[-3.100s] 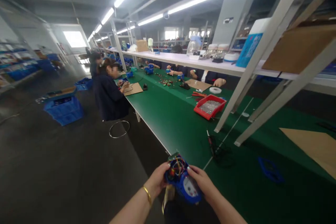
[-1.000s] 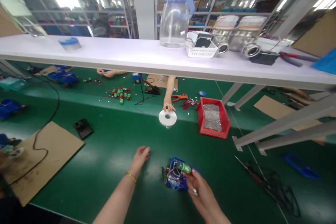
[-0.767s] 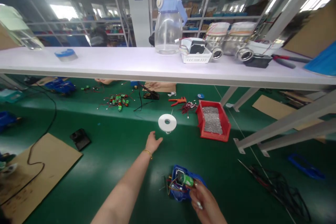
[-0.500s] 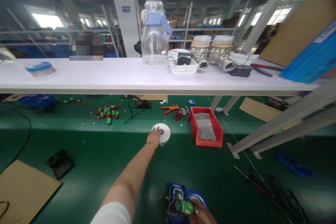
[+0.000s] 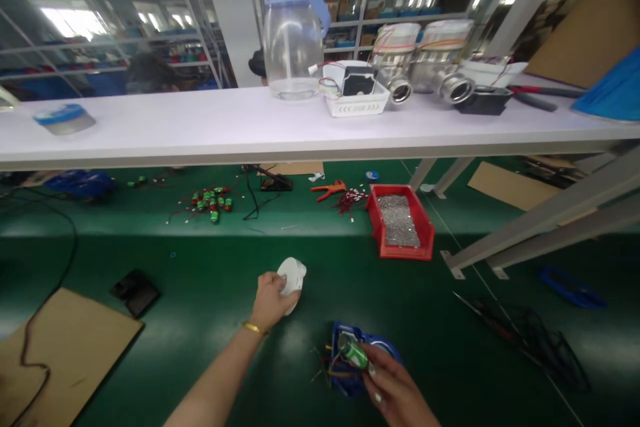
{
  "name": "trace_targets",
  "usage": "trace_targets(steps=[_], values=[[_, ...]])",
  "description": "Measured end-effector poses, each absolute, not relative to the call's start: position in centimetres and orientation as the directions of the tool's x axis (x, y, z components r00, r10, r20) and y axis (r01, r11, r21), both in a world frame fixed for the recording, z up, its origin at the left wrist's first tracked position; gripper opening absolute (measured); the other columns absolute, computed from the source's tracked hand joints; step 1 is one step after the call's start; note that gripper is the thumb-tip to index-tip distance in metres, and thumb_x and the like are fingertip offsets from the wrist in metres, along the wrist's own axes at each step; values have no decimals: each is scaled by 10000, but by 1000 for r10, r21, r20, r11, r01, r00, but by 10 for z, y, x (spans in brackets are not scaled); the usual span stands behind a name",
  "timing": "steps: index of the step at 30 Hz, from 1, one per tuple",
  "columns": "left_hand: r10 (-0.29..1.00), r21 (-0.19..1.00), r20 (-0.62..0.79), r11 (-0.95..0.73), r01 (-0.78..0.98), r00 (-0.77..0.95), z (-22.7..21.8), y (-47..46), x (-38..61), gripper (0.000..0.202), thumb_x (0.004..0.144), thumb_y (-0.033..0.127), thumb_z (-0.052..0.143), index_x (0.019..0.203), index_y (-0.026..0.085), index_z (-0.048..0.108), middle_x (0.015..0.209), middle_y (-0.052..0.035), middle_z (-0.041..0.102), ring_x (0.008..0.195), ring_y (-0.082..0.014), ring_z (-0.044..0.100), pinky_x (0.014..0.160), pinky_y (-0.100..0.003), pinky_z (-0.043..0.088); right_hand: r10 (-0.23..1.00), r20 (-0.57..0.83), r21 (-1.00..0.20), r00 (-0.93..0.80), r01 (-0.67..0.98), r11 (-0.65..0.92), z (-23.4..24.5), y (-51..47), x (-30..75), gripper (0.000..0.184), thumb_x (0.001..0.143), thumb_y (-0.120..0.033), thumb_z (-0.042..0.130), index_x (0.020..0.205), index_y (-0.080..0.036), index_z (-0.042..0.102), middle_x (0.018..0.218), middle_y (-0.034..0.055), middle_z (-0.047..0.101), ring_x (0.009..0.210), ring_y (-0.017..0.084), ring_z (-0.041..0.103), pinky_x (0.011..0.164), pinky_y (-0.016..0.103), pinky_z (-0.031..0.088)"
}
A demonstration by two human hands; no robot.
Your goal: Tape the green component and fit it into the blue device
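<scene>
Desk (image 5: 210,293): smooth, glossy green mat.
Shelf (image 5: 200,127): flat white board above it.
Bin (image 5: 400,254): red plastic, rectangular, filled with small silvery parts.
Casing (image 5: 386,347): rounded blue plastic with thin wires, on the desk near its front edge.
Left hand (image 5: 270,297): arm outstretched, fingers curled around a white round roll (image 5: 293,275).
Right hand (image 5: 395,393): fingertips pinching a green cylinder (image 5: 354,352) over the casing.

You face a green workbench (image 5: 210,260) under a long white shelf (image 5: 200,123); beyond stand a grey pillar (image 5: 227,13), metal racks (image 5: 197,40) and bright windows (image 5: 73,22).
</scene>
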State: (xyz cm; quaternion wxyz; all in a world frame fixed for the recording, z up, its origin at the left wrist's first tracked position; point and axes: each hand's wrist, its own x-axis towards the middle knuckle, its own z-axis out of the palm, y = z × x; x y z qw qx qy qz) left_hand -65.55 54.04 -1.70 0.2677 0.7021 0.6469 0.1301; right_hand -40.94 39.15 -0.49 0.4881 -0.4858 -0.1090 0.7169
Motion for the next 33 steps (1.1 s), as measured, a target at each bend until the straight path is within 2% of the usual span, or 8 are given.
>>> trace_targets(steps=[3, 6, 8, 11, 16, 21, 26, 33], values=[[968, 632, -243, 109, 767, 63, 3, 480, -659, 302, 753, 473, 535, 736, 178, 600, 1004, -95, 533, 1040, -275, 451, 952, -415, 367, 802, -586, -634, -114, -552, -541, 6, 399, -411, 544, 452, -397, 925, 916, -192, 730, 905, 92, 635, 676, 131, 511, 562, 198, 384], [949, 716, -315, 213, 664, 36, 17, 441, -649, 309, 734, 477, 545, 652, 180, 567, 1021, -103, 511, 1056, -282, 440, 954, -430, 355, 817, -548, -639, -177, -541, -546, 9, 401, -412, 530, 494, -381, 915, 943, -181, 716, 877, 68, 620, 611, 92, 458, 516, 177, 323], [938, 720, -344, 239, 651, 36, 25, 427, -640, 310, 707, 474, 580, 623, 177, 563, 1088, -122, 493, 1109, -305, 414, 976, -442, 336, 819, -535, -641, -206, -533, -553, 8, 402, -414, 542, 523, -395, 903, 970, -161, 706, 762, 50, 590, 569, 80, 417, 494, 171, 282], [944, 717, -322, 196, 669, 68, 35, 411, -627, 271, 691, 419, 614, 589, 177, 547, 1169, -128, 480, 1189, -313, 380, 1005, -421, 323, 817, -519, -645, -251, -512, -567, 9, 401, -415, 570, 562, -436, 881, 997, -118, 694, 594, 24, 516, 514, 75, 360, 470, 173, 223], [970, 692, -215, 68, 719, 114, 51, 390, -614, 255, 665, 362, 656, 566, 186, 500, 1126, -128, 523, 1190, -293, 411, 994, -384, 352, 819, -489, -647, -299, -506, -571, 15, 398, -417, 547, 566, -426, 874, 957, -89, 696, 661, 68, 562, 513, 80, 370, 456, 189, 206], [967, 658, -240, 99, 747, 83, 60, 380, -607, 305, 657, 385, 659, 529, 188, 465, 1130, -145, 529, 1168, -300, 434, 975, -387, 363, 825, -475, -638, -306, -527, -562, 22, 393, -417, 543, 541, -425, 882, 941, -105, 702, 569, 23, 505, 477, 62, 328, 443, 179, 181], [969, 688, -242, 138, 712, 46, 64, 375, -598, 300, 641, 382, 657, 504, 198, 463, 1095, -151, 551, 1113, -296, 468, 949, -405, 378, 831, -468, -635, -299, -540, -552, 29, 390, -418, 496, 535, -402, 878, 893, -105, 708, 535, 10, 481, 461, 59, 300, 448, 189, 187], [964, 699, -263, 160, 697, 41, 69, 369, -592, 298, 644, 375, 642, 502, 195, 452, 1105, -136, 551, 1108, -290, 474, 949, -395, 372, 857, -474, -645, -202, -582, -495, 26, 390, -418, 487, 518, -362, 878, 898, -117, 699, 587, 10, 514, 463, 53, 280, 433, 186, 161]])
